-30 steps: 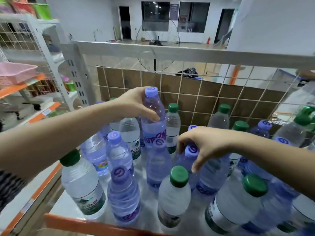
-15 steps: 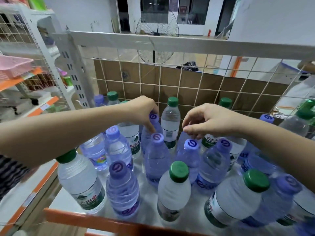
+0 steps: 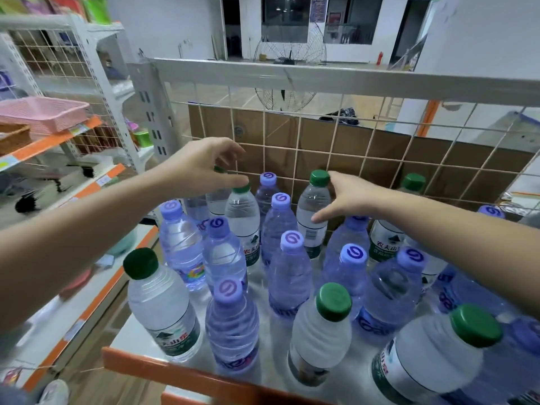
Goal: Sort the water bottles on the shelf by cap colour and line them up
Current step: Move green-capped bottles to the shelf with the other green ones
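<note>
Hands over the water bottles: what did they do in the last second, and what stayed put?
The left hand set down the purple-capped bottle it held lifted, let go, and now hovers by the left green-capped bottle. The right hand released a purple cap and reaches open toward the rear green-capped bottle. Front bottles stayed standing.

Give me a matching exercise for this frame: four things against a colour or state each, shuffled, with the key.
Things:
1 basket
2 left hand
3 right hand
4 shelf's front edge

Descriptions:
a orange
b pink
c fingers straight, beside a green-capped bottle
d fingers curled, over a green cap

Pairs: 1-b; 2-d; 3-c; 4-a
</note>
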`<control>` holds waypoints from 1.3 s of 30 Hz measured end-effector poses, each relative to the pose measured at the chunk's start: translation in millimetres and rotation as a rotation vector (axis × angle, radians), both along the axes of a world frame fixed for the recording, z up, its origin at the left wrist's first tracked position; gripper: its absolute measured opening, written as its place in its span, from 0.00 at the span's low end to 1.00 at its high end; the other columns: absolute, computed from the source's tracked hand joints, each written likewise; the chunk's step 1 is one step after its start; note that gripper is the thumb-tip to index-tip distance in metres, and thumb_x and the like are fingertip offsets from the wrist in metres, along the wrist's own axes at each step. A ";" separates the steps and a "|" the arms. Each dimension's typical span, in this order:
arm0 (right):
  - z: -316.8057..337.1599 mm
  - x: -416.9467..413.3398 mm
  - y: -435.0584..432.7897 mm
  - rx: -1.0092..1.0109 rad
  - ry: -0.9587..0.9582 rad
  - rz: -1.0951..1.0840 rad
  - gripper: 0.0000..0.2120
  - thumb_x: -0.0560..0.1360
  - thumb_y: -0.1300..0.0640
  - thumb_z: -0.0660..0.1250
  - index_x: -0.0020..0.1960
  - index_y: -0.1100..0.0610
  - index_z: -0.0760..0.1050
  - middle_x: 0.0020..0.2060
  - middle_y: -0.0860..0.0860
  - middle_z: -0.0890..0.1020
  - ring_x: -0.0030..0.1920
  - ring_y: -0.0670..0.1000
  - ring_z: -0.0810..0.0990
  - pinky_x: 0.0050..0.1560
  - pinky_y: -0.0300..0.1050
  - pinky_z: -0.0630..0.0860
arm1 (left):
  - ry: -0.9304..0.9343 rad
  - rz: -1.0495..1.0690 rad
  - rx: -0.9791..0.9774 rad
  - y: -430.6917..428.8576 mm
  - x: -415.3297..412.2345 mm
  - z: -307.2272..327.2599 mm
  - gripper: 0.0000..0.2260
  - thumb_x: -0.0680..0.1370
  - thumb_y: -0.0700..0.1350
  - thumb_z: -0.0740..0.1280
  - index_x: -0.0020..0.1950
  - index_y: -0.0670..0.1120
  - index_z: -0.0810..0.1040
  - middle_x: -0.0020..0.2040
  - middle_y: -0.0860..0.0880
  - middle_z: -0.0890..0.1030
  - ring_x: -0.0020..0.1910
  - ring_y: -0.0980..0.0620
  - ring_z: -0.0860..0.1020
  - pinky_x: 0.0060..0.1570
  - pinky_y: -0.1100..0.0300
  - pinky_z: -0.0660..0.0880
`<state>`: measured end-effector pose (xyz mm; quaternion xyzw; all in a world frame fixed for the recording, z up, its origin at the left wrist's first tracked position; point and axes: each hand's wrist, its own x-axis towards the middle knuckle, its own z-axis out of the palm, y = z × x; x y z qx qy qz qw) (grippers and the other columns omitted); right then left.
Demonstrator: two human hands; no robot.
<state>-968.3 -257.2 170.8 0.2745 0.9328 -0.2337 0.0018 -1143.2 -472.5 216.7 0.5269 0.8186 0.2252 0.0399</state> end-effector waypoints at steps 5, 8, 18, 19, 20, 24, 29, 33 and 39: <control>-8.7 -15.7 10.4 -0.232 -0.008 0.074 0.21 0.62 0.60 0.82 0.52 0.56 0.80 0.48 0.49 0.85 0.51 0.50 0.84 0.58 0.48 0.78 | -0.147 0.055 -0.235 7.3 -11.4 -21.4 0.20 0.67 0.58 0.76 0.52 0.49 0.78 0.43 0.54 0.81 0.42 0.53 0.79 0.45 0.58 0.75; -10.1 -18.0 17.0 -0.272 -0.069 0.065 0.26 0.59 0.59 0.83 0.55 0.55 0.79 0.49 0.49 0.85 0.51 0.50 0.83 0.60 0.51 0.78 | -0.214 0.068 -0.311 20.5 -12.7 -31.4 0.21 0.64 0.55 0.79 0.48 0.45 0.77 0.37 0.51 0.76 0.36 0.52 0.75 0.37 0.58 0.74; -4.5 -4.7 12.7 -0.309 0.069 0.071 0.19 0.63 0.65 0.80 0.51 0.56 0.80 0.45 0.50 0.86 0.48 0.49 0.85 0.52 0.46 0.80 | -0.130 -0.003 -0.301 30.0 -17.3 -44.9 0.20 0.59 0.51 0.83 0.39 0.50 0.74 0.35 0.56 0.76 0.35 0.56 0.75 0.31 0.69 0.69; 0.3 -1.8 13.0 -0.318 0.092 0.074 0.20 0.63 0.65 0.80 0.52 0.57 0.80 0.46 0.50 0.86 0.48 0.49 0.85 0.52 0.46 0.80 | -0.119 -0.015 -0.285 29.3 -17.1 -42.1 0.20 0.59 0.51 0.83 0.36 0.50 0.73 0.32 0.56 0.74 0.32 0.56 0.73 0.27 0.70 0.66; 7.3 1.2 12.6 -0.320 0.121 0.071 0.21 0.63 0.65 0.80 0.54 0.56 0.79 0.47 0.50 0.86 0.49 0.48 0.85 0.52 0.44 0.80 | -0.110 -0.026 -0.273 28.4 -17.8 -38.0 0.20 0.59 0.52 0.83 0.34 0.50 0.73 0.30 0.56 0.74 0.31 0.56 0.72 0.27 0.69 0.65; 41.1 12.9 10.5 -0.318 0.265 0.023 0.26 0.62 0.59 0.81 0.57 0.53 0.78 0.51 0.49 0.85 0.52 0.47 0.83 0.56 0.46 0.78 | -0.165 -0.032 -0.168 15.1 -26.6 -6.3 0.19 0.59 0.54 0.82 0.39 0.46 0.79 0.33 0.51 0.80 0.32 0.53 0.77 0.32 0.62 0.72; 76.2 25.7 -8.8 -0.303 0.531 0.020 0.26 0.62 0.60 0.80 0.59 0.57 0.78 0.50 0.52 0.85 0.50 0.48 0.84 0.51 0.43 0.78 | -0.385 -0.151 0.247 -2.5 -30.8 32.6 0.27 0.58 0.49 0.82 0.54 0.48 0.81 0.48 0.49 0.85 0.48 0.49 0.84 0.56 0.48 0.79; 97.3 33.6 -27.6 -0.238 0.765 0.010 0.36 0.60 0.53 0.81 0.64 0.58 0.73 0.52 0.54 0.84 0.53 0.51 0.84 0.57 0.51 0.78 | -0.472 -0.172 0.528 -8.6 -20.3 51.8 0.36 0.57 0.50 0.83 0.61 0.42 0.76 0.51 0.45 0.84 0.50 0.47 0.84 0.56 0.48 0.79; 117.6 51.6 -63.1 -0.230 1.053 0.031 0.25 0.68 0.47 0.70 0.63 0.50 0.73 0.60 0.55 0.79 0.59 0.55 0.80 0.64 0.58 0.75 | -0.617 -0.247 0.769 -11.6 21.1 69.9 0.28 0.63 0.56 0.76 0.61 0.50 0.78 0.50 0.49 0.86 0.49 0.50 0.84 0.54 0.49 0.80</control>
